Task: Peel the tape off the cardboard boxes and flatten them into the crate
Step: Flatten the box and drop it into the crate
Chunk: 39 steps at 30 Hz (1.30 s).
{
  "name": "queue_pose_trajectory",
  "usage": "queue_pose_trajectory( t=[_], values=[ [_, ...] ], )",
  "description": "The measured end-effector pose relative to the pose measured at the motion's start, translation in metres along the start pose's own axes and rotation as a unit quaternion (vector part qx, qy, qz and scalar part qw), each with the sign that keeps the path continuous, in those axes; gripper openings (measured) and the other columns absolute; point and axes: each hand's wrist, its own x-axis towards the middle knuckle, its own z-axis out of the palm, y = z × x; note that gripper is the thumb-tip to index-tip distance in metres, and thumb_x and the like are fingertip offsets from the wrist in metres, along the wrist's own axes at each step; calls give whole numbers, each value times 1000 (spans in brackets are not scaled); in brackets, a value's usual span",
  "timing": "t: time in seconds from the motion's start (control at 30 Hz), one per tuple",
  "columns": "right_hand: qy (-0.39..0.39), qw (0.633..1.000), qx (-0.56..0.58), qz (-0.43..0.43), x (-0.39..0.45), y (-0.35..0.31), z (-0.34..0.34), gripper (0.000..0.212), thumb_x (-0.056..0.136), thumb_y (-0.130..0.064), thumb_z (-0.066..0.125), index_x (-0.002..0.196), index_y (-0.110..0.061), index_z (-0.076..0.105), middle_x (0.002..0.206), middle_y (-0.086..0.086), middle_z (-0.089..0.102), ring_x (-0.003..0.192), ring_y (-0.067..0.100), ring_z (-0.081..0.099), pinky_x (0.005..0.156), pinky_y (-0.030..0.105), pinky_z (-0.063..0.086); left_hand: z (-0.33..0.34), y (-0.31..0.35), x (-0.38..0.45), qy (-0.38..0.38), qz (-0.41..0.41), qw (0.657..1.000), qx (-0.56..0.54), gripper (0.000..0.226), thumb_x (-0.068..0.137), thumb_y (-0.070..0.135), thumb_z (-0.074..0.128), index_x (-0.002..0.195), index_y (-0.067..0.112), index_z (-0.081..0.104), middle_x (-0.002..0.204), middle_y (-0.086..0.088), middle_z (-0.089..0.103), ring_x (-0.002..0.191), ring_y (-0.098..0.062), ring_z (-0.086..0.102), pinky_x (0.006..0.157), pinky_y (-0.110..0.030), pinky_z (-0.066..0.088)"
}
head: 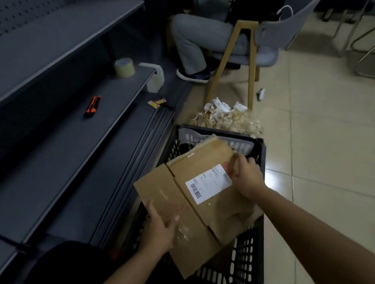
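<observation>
I hold flattened box over crate | left hand gripping near edge, right hand pinching far edge | peeled tape pile beyond crate | lowering left

Matt brown cardboard box, black plastic lattice crate, glossy floor tiles

A single wide-angle view is looking forward and steeply down from the person's head, close above a black crate sitting near the bottom centre. Both forearms are reaching into the frame from the near edge. Dark shelving is running along the left side into the distance, bending with the lens. Pale floor tiles are filling the right, and a chair is standing far ahead.
</observation>
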Motion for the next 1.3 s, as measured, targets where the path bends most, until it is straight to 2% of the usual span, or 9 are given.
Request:
queue_pose_trajectory(
  t=[0.07, 0.23, 0.43, 0.57, 0.7, 0.8, 1.03, 1.17, 1.3],
  values=[
    [-13, 1000, -5, -17, 15, -7, -4, 77, 96, -49, 64, 160, -39, 21, 154, 19, 33, 136, 44, 38, 113, 50, 37, 5, 0, 3, 9, -8, 1000, 20, 99, 98, 50, 61, 159, 34, -16, 148, -10, 53, 109, -24, 62, 88, -37, 52],
    [5, 995, 93, -44, 36, -9, -13, 62, 92, -66, 58, 149, -53, 37, 154, 8, 41, 140, 39, 39, 119, 55, 30, -13, 37, 14, -38, -23, 950, 308, 103, 97, 76, 31, 157, 21, -31, 155, -13, 48, 129, -33, 57, 102, -42, 45],
    [-13, 995, 59, -83, 39, -16, -6, 53, 104, -26, 49, 148, -53, 37, 145, 9, 45, 140, 38, 36, 116, 49, 25, -37, 87, 58, 35, 68, 895, 440, 95, 95, 80, 17, 164, 22, -12, 161, -19, 36, 142, -37, 42, 109, -48, 38],
    [-34, 989, 99, -101, 42, -18, -6, 56, 102, -17, 50, 144, -54, 41, 137, 5, 49, 130, 32, 43, 112, 48, 34, -35, 98, 84, 75, 102, 906, 404, 86, 98, 76, 19, 163, 20, 16, 162, -17, 23, 146, -37, 26, 117, -50, 28],
    [-45, 979, 160, -114, 47, -18, -12, 59, 98, -13, 50, 124, -66, 49, 114, 7, 59, 112, 35, 58, 104, 54, 48, -25, 88, 96, -17, 115, 977, 178, 76, 93, 82, 29, 140, 26, 49, 126, -1, 62, 113, -20, 62, 93, -41, 52],
    [-41, 976, 164, -135, 52, -10, -9, 62, 100, -12, 47, 117, -72, 48, 114, 2, 57, 108, 32, 59, 100, 56, 50, -21, 87, 88, -38, 106, 992, 58, 56, 97, 69, 47, 128, 22, 54, 105, 7, 68, 89, -8, 67, 66, -25, 48],
    [20, 981, 136, -136, 39, -9, -1, 52, 104, -21, 50, 151, -42, 38, 144, 4, 50, 132, 30, 50, 107, 55, 46, -18, 73, 85, -7, 119, 993, -20, 50, 91, 65, 61, 107, 17, 59, 99, -1, 72, 87, -15, 72, 64, -26, 53],
    [75, 988, -35, -129, 29, 7, -9, 36, 106, -47, 42, 124, -22, 61, 116, 4, 66, 101, 27, 63, 88, 46, 51, -19, 67, 83, 17, 133, 990, -51, 48, 90, 61, 65, 104, 15, 60, 96, -3, 73, 83, -14, 72, 60, -20, 51],
    [89, 992, 14, -92, 24, 23, -15, 36, 104, -49, 47, 113, -19, 64, 105, 3, 65, 90, 23, 63, 79, 45, 55, -23, 65, 84, 47, 142, 986, -74, 49, 86, 63, 68, 100, 17, 62, 94, -3, 74, 84, -16, 73, 67, -31, 58]
  ],
)
